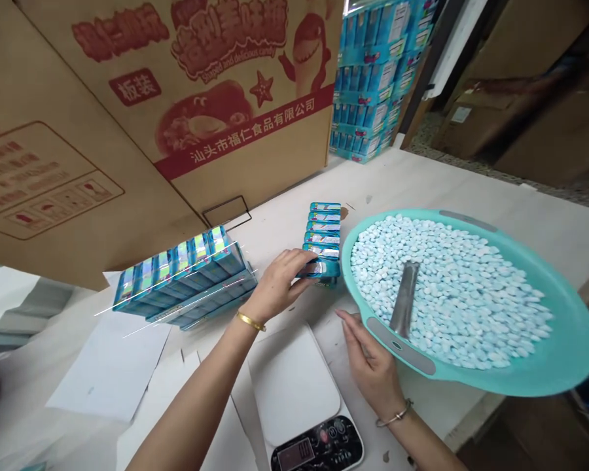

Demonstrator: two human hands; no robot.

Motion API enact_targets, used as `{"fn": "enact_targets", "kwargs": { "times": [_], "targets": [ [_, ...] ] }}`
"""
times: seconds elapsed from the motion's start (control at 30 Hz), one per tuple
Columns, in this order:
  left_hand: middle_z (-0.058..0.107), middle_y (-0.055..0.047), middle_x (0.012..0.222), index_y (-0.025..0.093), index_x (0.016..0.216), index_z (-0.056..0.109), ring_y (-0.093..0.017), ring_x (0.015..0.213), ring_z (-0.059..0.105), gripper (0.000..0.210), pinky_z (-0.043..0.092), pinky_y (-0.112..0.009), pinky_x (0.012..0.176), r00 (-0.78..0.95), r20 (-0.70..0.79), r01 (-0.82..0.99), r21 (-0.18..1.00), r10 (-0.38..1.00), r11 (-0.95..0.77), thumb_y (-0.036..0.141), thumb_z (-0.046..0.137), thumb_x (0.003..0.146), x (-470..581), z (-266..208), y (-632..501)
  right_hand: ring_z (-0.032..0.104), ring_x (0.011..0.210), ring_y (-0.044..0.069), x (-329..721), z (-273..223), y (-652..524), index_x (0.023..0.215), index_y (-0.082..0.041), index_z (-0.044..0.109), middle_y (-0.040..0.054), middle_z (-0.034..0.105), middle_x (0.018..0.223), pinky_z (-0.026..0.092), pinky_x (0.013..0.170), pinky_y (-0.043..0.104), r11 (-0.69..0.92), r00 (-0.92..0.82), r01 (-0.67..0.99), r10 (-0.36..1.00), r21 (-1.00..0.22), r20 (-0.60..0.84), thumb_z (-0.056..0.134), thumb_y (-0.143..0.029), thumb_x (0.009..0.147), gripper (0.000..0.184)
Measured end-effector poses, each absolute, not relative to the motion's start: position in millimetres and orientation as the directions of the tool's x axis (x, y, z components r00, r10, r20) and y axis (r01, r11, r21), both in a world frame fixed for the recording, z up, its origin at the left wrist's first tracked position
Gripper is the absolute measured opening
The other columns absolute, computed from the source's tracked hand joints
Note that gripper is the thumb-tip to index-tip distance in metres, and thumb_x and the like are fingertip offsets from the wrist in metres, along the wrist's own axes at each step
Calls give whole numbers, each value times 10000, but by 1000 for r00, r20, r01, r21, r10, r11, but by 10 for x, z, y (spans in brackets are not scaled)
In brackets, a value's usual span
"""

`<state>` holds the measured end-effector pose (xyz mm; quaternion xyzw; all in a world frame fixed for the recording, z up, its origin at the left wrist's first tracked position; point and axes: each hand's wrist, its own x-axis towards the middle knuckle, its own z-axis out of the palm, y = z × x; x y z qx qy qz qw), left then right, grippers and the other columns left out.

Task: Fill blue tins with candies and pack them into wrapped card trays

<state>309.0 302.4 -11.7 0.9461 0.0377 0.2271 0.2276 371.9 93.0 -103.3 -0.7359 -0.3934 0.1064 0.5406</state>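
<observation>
My left hand (281, 280), with a gold bracelet at the wrist, has thumb and fingers around a small blue candy box (322, 267). This box is at the near end of a short row of similar blue boxes (322, 227) on the table. My right hand (370, 366) hangs beside the near handle of a turquoise basin (564, 333), fingers loosely bent and apart, with nothing visible in them. Pale blue candies (451, 281) fill much of the basin, and a metal scoop (405, 297) lies on them. Between my forearms sits a white digital scale (294, 386) with a bare plate.
Left of my left hand stands a display pack of blue boxes (186, 275). A large printed carton (255, 157) rises behind it. Stacked blue packs (366, 85) stand at the back. White paper sheets (110, 366) lie at the left on the table.
</observation>
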Motion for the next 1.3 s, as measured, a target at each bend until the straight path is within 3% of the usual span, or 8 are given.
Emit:
{"fn": "enact_targets", "kwargs": {
  "times": [0.17,0.33,0.43,0.73,0.9,1.07,1.17,1.3],
  "targets": [
    [631,-117,1138,167,1252,462,-203,999,572,355,480,-367,869,903,420,-67,346,91,-936,308,502,929,3169,-271,3070,620,1065,197,3827,-1051,786,1240,-243,603,61,658,1172,493,951,343,-127,689,561,620,-818,376,501,-249,923,334],
    [623,-111,1142,160,1238,471,-218,999,563,319,483,-371,853,948,316,-14,162,38,-987,286,458,945,3179,-246,3012,554,1161,249,3985,-1149,1122,1410,-181,397,140,571,1277,473,982,430,-215,624,598,730,-772,279,443,-335,940,497],
    [617,-101,1116,162,1262,463,-218,958,560,336,485,-353,820,977,212,8,49,19,-999,246,464,937,3267,-153,3001,542,1145,278,4081,-1202,1351,1327,-129,484,169,584,1203,463,975,460,-171,539,685,772,-708,336,382,-291,949,424],
    [597,-125,1134,188,1274,493,-254,1056,547,355,466,-390,870,995,37,-87,-17,-88,-996,228,446,925,3678,-52,3108,500,1145,310,4191,-1238,1400,1347,-112,460,174,564,1163,420,993,490,-217,479,725,840,-654,253,398,-206,919,443],
    [363,-106,1492,277,1370,430,-318,1411,231,448,149,-593,1115,976,210,49,66,62,-997,264,456,923,3654,-401,3109,487,1178,259,4127,-1114,1217,1389,-179,410,133,544,1235,403,1028,455,-174,510,665,816,-727,272,376,-232,944,449],
    [283,-128,1530,210,1473,268,-313,1442,135,578,-20,-623,1120,980,164,97,102,113,-990,381,411,939,3601,-429,3089,562,922,202,3857,-880,559,1136,-179,612,88,634,972,484,821,358,-42,409,681,850,-731,332,397,-214,951,286],
    [259,-145,1536,198,1478,252,-336,1445,95,647,-54,-635,1111,963,229,120,109,142,-987,469,433,920,3493,-257,2843,536,914,221,3885,-903,6,1023,-187,643,88,624,950,437,820,396,-230,529,732,785,-641,323,436,-252,941,232],
    [325,-138,1507,247,1416,365,-317,1437,164,543,51,-616,1129,896,367,179,218,250,-960,426,481,916,3183,-125,2268,446,1074,316,4268,-1082,-514,1177,-155,584,151,557,1144,359,864,466,-673,803,594,521,-440,288,495,-429,901,399]
  ]
}}
